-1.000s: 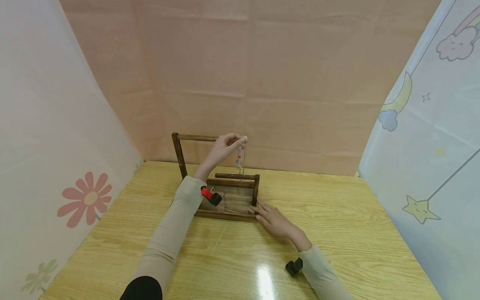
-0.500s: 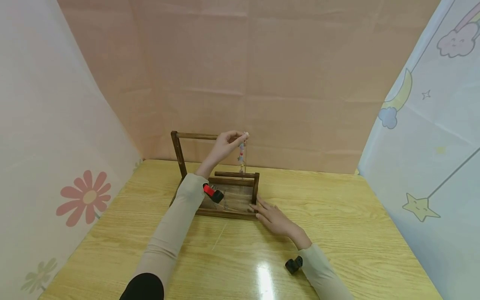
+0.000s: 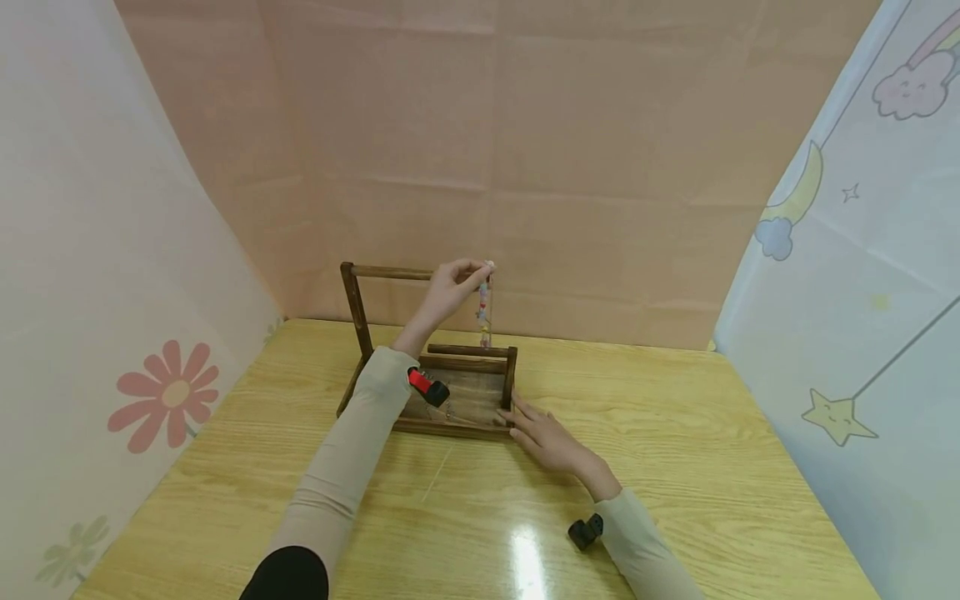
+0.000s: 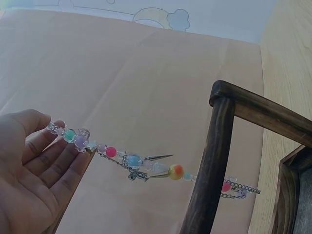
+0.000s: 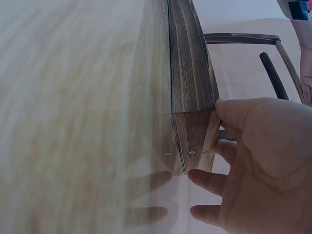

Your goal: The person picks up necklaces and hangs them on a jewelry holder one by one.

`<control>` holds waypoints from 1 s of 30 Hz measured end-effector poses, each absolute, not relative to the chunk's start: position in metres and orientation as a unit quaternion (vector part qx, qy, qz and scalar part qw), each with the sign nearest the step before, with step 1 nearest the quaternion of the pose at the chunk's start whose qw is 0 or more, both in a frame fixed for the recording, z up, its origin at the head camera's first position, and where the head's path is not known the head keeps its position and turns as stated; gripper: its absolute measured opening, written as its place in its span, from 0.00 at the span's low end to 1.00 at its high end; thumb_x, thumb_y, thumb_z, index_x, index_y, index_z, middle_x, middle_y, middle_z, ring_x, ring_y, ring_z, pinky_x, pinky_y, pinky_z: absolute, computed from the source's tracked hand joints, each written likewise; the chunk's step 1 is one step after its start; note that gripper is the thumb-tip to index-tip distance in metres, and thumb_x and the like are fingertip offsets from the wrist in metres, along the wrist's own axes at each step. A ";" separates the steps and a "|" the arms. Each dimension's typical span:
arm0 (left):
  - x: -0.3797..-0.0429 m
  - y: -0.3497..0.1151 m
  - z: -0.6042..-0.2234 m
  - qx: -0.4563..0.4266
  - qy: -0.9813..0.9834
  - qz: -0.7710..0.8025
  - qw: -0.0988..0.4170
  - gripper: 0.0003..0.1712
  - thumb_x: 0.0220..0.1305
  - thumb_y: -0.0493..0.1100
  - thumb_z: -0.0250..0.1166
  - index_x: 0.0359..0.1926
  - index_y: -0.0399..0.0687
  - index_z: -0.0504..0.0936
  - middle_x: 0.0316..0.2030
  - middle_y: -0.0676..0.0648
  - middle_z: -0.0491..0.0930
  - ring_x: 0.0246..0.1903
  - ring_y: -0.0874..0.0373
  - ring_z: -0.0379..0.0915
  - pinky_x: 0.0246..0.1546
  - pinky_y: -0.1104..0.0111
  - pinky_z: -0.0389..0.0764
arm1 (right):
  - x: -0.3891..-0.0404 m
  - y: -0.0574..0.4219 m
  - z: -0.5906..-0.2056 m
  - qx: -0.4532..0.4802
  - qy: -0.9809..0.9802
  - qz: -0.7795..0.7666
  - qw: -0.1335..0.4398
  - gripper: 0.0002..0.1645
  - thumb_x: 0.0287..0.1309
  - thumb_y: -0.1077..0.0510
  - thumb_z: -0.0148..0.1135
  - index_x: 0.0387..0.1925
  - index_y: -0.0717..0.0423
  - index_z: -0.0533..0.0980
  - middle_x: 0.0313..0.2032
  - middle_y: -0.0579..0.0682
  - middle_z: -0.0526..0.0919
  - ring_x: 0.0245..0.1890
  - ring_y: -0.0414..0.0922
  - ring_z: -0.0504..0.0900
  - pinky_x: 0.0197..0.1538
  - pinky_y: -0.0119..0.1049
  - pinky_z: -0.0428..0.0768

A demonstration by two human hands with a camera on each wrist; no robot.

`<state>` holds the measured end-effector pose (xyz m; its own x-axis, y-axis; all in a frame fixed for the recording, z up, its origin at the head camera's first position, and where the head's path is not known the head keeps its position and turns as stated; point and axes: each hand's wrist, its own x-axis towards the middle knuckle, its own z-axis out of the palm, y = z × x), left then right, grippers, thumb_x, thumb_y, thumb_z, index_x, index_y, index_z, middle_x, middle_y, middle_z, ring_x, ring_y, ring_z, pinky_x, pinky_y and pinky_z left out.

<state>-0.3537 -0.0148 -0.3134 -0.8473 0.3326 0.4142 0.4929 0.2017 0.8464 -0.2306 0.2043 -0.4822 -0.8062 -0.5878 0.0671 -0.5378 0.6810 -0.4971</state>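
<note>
A colourful beaded bracelet (image 4: 132, 160) with silver chain and charms is pinched at its end by my left hand (image 3: 452, 286). It hangs beyond the lower rail of a dark brown wooden stand (image 3: 455, 429) with a tray base. In the left wrist view the bracelet's far end passes behind that short rail (image 4: 209, 170). My right hand (image 3: 551, 439) holds the stand's near right corner. Its thumb is on the inner edge and its fingers are outside, as the right wrist view shows (image 5: 263, 161). Thin chains (image 3: 449, 410) lie in the tray, partly hidden behind my left wrist.
The tall upper rail (image 3: 393, 272) of the stand runs behind my left hand. The stand sits on a yellow wood-grain table (image 3: 652, 433) near a peach backdrop (image 3: 600, 183). Printed white cloths (image 3: 862, 292) rise along both sides.
My left hand has risen slightly with the bracelet, whose lower end has come up to about the short rail's level. The right hand has stayed at the stand's corner.
</note>
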 end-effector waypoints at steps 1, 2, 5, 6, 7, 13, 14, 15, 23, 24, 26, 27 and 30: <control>-0.351 -0.015 -0.311 -0.268 -0.768 -0.577 0.070 0.16 0.67 0.45 0.56 0.46 0.38 0.81 0.45 0.40 0.81 0.45 0.49 0.77 0.51 0.58 0.76 | -0.231 0.204 -0.482 -0.307 0.916 -0.254 0.049 0.27 0.72 0.52 0.39 0.68 0.54 0.58 0.72 0.58 0.42 0.67 0.61 0.56 0.60 0.73 0.47; -0.348 -0.015 -0.308 -0.269 -0.763 -0.584 0.069 0.16 0.67 0.44 0.56 0.46 0.36 0.80 0.45 0.39 0.81 0.46 0.47 0.77 0.51 0.57 0.76 | -0.231 0.204 -0.482 -0.307 0.916 -0.255 0.049 0.27 0.72 0.52 0.39 0.68 0.54 0.58 0.72 0.58 0.42 0.67 0.61 0.56 0.60 0.73 0.47; -0.339 -0.015 -0.301 -0.275 -0.748 -0.600 0.071 0.15 0.67 0.40 0.56 0.46 0.32 0.79 0.43 0.36 0.81 0.45 0.44 0.77 0.49 0.57 0.78 | -0.231 0.204 -0.483 -0.307 0.915 -0.256 0.046 0.27 0.72 0.52 0.39 0.68 0.54 0.58 0.72 0.58 0.42 0.67 0.60 0.56 0.59 0.73 0.47; -0.339 -0.015 -0.300 -0.277 -0.741 -0.607 0.071 0.15 0.67 0.39 0.56 0.46 0.31 0.79 0.42 0.34 0.80 0.45 0.42 0.77 0.49 0.57 0.78 | -0.231 0.204 -0.483 -0.308 0.915 -0.257 0.045 0.27 0.72 0.52 0.39 0.68 0.54 0.58 0.72 0.58 0.42 0.67 0.61 0.56 0.59 0.73 0.47; -0.339 -0.015 -0.300 -0.278 -0.738 -0.611 0.072 0.15 0.67 0.39 0.56 0.46 0.31 0.79 0.42 0.33 0.80 0.45 0.42 0.77 0.48 0.57 0.78 | -0.232 0.204 -0.483 -0.309 0.915 -0.257 0.044 0.27 0.72 0.52 0.39 0.68 0.55 0.58 0.72 0.58 0.42 0.67 0.61 0.56 0.59 0.73 0.47; -0.349 -0.017 -0.310 -0.272 -0.720 -0.635 0.075 0.15 0.66 0.41 0.58 0.45 0.31 0.80 0.42 0.31 0.80 0.42 0.44 0.78 0.47 0.62 0.80 | -0.232 0.204 -0.485 -0.311 0.915 -0.255 0.045 0.27 0.72 0.52 0.39 0.68 0.54 0.58 0.72 0.58 0.41 0.66 0.61 0.58 0.59 0.73 0.47; -0.352 -0.017 -0.313 -0.272 -0.714 -0.641 0.074 0.16 0.66 0.41 0.58 0.46 0.31 0.79 0.42 0.32 0.80 0.42 0.45 0.79 0.47 0.63 0.80 | -0.232 0.204 -0.485 -0.309 0.915 -0.254 0.047 0.27 0.72 0.52 0.39 0.69 0.53 0.57 0.72 0.58 0.41 0.66 0.60 0.58 0.59 0.73 0.47; -0.355 -0.018 -0.316 -0.272 -0.709 -0.646 0.074 0.16 0.66 0.41 0.58 0.46 0.30 0.79 0.42 0.33 0.80 0.42 0.46 0.79 0.46 0.64 0.80 | -0.232 0.205 -0.485 -0.308 0.916 -0.253 0.049 0.27 0.72 0.52 0.39 0.69 0.53 0.57 0.72 0.57 0.41 0.66 0.60 0.58 0.60 0.73 0.47; -0.361 -0.019 -0.327 -0.277 -0.684 -0.672 0.070 0.18 0.66 0.40 0.57 0.48 0.27 0.76 0.45 0.32 0.79 0.44 0.42 0.79 0.48 0.61 0.79 | -0.232 0.205 -0.484 -0.304 0.918 -0.250 0.055 0.27 0.72 0.52 0.39 0.69 0.52 0.57 0.72 0.56 0.41 0.67 0.60 0.57 0.60 0.72 0.47; -0.358 -0.020 -0.325 -0.277 -0.685 -0.669 0.073 0.18 0.66 0.40 0.57 0.48 0.27 0.76 0.45 0.31 0.79 0.44 0.42 0.79 0.48 0.61 0.79 | -0.232 0.205 -0.484 -0.304 0.918 -0.249 0.055 0.27 0.72 0.52 0.39 0.69 0.52 0.57 0.72 0.56 0.41 0.67 0.59 0.57 0.60 0.72 0.47; -0.352 -0.020 -0.321 -0.278 -0.688 -0.666 0.077 0.17 0.66 0.38 0.56 0.48 0.25 0.76 0.45 0.30 0.78 0.44 0.41 0.78 0.48 0.60 0.79 | -0.232 0.206 -0.483 -0.304 0.918 -0.248 0.055 0.27 0.72 0.52 0.39 0.69 0.52 0.57 0.72 0.56 0.41 0.67 0.59 0.56 0.60 0.72 0.47; -0.349 -0.021 -0.319 -0.278 -0.689 -0.665 0.078 0.17 0.66 0.37 0.56 0.48 0.25 0.76 0.45 0.29 0.78 0.44 0.40 0.78 0.48 0.60 0.79 | -0.231 0.206 -0.483 -0.304 0.918 -0.249 0.055 0.27 0.72 0.52 0.39 0.69 0.52 0.57 0.72 0.56 0.41 0.67 0.60 0.56 0.60 0.72 0.47; -0.341 -0.022 -0.313 -0.280 -0.695 -0.657 0.085 0.16 0.67 0.35 0.55 0.48 0.23 0.75 0.45 0.28 0.77 0.44 0.38 0.77 0.48 0.59 0.79 | -0.231 0.206 -0.483 -0.305 0.918 -0.248 0.055 0.27 0.72 0.52 0.39 0.69 0.52 0.57 0.72 0.57 0.41 0.67 0.60 0.56 0.60 0.72 0.48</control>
<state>-0.3411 -0.0217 -0.3132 -0.8288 0.2785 0.4854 0.5005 -0.0190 0.8655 -0.2308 0.2062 -0.4833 -0.8078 -0.5873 0.0493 -0.5325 0.6914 -0.4882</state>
